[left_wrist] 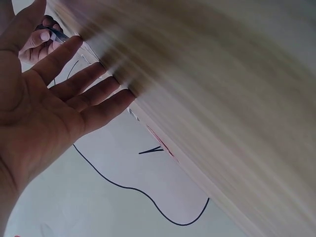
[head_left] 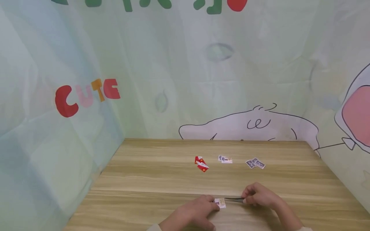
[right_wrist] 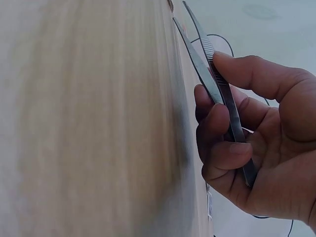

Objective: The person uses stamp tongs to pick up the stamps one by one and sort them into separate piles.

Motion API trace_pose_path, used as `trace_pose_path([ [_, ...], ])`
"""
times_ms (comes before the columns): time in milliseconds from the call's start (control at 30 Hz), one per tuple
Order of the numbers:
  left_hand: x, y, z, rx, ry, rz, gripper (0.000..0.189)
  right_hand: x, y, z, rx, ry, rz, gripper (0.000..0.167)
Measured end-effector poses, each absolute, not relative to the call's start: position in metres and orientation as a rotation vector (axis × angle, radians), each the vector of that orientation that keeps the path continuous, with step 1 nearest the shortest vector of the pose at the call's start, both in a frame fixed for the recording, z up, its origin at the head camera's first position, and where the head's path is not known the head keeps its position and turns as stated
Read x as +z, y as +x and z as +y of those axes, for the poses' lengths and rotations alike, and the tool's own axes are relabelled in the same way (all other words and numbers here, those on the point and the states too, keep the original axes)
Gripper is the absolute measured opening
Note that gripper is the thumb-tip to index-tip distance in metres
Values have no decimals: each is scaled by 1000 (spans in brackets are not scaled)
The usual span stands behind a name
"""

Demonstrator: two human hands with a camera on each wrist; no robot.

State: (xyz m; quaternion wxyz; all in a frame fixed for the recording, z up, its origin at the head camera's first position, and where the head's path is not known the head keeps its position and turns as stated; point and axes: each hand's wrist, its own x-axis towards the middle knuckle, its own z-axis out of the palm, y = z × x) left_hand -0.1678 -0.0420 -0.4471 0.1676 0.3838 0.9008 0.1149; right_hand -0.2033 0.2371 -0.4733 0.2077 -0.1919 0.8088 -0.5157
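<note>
A pair of metal tweezers [head_left: 234, 199] is in my right hand [head_left: 260, 195], gripped between thumb and fingers. In the right wrist view the tweezers [right_wrist: 236, 116] have their two tips apart, with nothing between them. Those tips point left, right at the edge of a small stamp-like paper [head_left: 221, 202] with a pale printed picture. My left hand [head_left: 198, 210] rests on the table with its fingertips at that paper's left side, partly covering it. The left wrist view shows the left hand [left_wrist: 54, 98] with fingers extended and fingertips down at the tabletop.
Farther back on the wooden table [head_left: 144, 179] lie three small groups of stamp-like papers: red ones [head_left: 203, 167] at left, pale ones [head_left: 227, 159] in the middle, grey ones [head_left: 259, 164] at right. A printed cloth backdrop [head_left: 162, 64] stands behind and beside the table.
</note>
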Motion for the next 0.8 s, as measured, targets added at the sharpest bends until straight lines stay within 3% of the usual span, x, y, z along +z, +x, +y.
trace_pose_path([
  [800,-450,-166,-41,287,1116,2604,51,-475,-201,226,-1419,-568,2259,5],
])
